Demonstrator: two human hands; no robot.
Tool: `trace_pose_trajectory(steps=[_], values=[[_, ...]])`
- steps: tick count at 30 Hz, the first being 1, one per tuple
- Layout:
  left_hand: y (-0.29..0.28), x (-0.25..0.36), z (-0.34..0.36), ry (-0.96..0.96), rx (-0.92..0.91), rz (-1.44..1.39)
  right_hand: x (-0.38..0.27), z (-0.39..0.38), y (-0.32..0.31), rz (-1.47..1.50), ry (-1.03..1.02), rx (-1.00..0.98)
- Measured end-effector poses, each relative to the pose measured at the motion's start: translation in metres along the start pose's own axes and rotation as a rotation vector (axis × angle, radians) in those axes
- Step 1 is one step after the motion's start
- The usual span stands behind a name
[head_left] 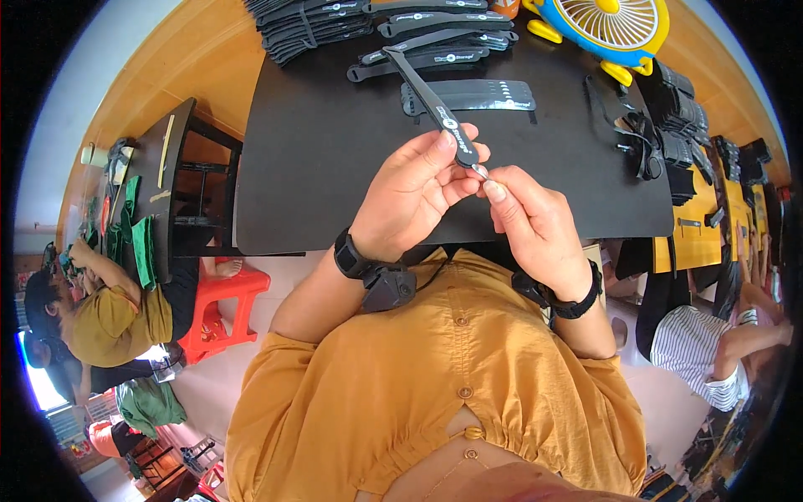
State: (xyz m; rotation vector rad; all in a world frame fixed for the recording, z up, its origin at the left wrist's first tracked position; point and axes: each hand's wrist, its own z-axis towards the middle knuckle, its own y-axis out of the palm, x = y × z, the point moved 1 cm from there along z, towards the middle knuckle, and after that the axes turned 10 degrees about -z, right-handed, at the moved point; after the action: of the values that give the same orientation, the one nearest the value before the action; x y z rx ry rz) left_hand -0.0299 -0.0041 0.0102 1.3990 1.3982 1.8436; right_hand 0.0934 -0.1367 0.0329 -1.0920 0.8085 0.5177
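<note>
My left hand (pixel 422 180) grips a long black strap (pixel 431 100) with white printed lettering. The strap slants up and away, its far end over a pile of straps (pixel 431 58) at the table's back. At the strap's near end, my right hand (pixel 531 222) pinches a small silvery metal piece (pixel 478 171), too small to make out, between thumb and forefinger, just right of my left fingers. A flat black strap piece (pixel 493 94) with slots lies on the dark table (pixel 326 192) beyond my hands.
Bundled straps (pixel 305 25) and a yellow-blue fan (pixel 585 29) are at the back; black straps and buckles (pixel 644 142) lie right. Co-workers sit at side tables, one left (pixel 109 326) near a red stool (pixel 213 309), one right (pixel 694 343).
</note>
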Motion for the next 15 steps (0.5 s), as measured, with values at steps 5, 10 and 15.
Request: trace_pose_trajectory(steps=[5, 10, 15], values=[[-0.0015, -0.0015, -0.0003, 0.018, -0.041, 0.035, -0.0027, -0.0012, -0.0006, 0.176, 0.127, -0.077], [0.0019, -0.0046, -0.0016, 0.077, -0.081, 0.088, -0.0046, -0.0029, 0.0010, 0.281, 0.224, -0.107], [0.0048, -0.0042, -0.0045, 0.089, 0.043, 0.121, -0.0029, -0.0040, 0.0032, 0.317, 0.252, -0.121]])
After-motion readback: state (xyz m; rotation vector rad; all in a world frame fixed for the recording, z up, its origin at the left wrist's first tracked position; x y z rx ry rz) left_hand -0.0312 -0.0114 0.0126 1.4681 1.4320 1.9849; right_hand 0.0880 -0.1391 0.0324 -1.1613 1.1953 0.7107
